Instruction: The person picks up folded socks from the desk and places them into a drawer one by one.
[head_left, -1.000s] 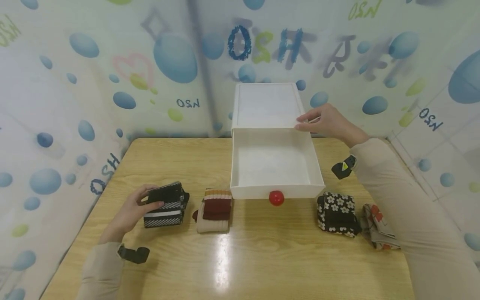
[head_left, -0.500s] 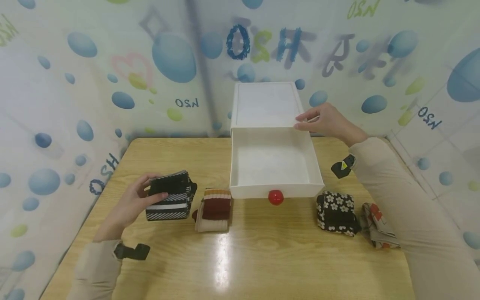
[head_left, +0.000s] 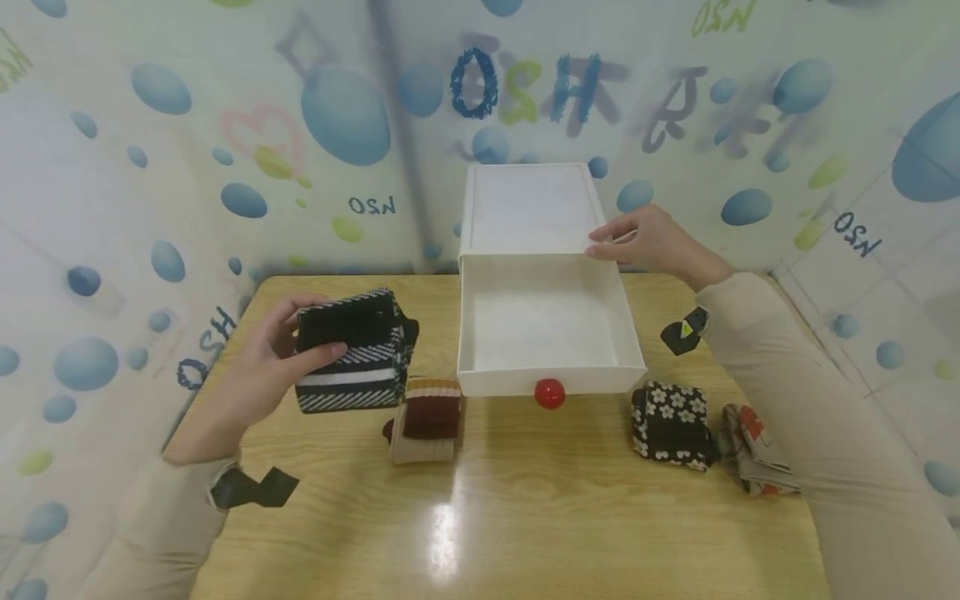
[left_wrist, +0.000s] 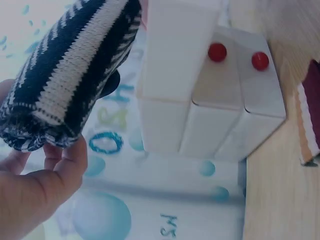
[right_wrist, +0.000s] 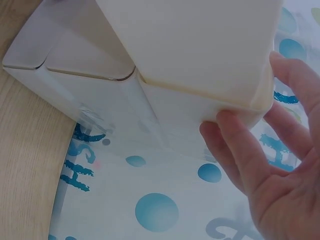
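My left hand (head_left: pixel 258 379) grips a folded pair of black-and-white striped socks (head_left: pixel 352 350), thumb on the near face, lifted above the table left of the drawer. In the left wrist view the socks (left_wrist: pixel 70 65) show a broad white band, with fingers under the lower end. A white drawer cabinet (head_left: pixel 534 208) stands at the back of the table. Its top drawer (head_left: pixel 551 383), with a red knob, is pulled out with nothing inside. My right hand (head_left: pixel 648 242) holds the cabinet's upper right front corner; its fingers (right_wrist: pixel 240 145) bend against the cabinet's side.
Maroon-and-beige folded socks (head_left: pixel 431 421) lie left of the drawer front. Black flowered socks (head_left: pixel 672 425) and grey-and-red socks (head_left: pixel 757 454) lie at the right, beside the right sleeve. Two closed drawers (left_wrist: pixel 220 85) with red knobs sit below the pulled-out one. A patterned wall backs the table.
The left hand has lifted the striped socks off the table, moving up and slightly right towards the drawer. The right hand stays at the cabinet corner.
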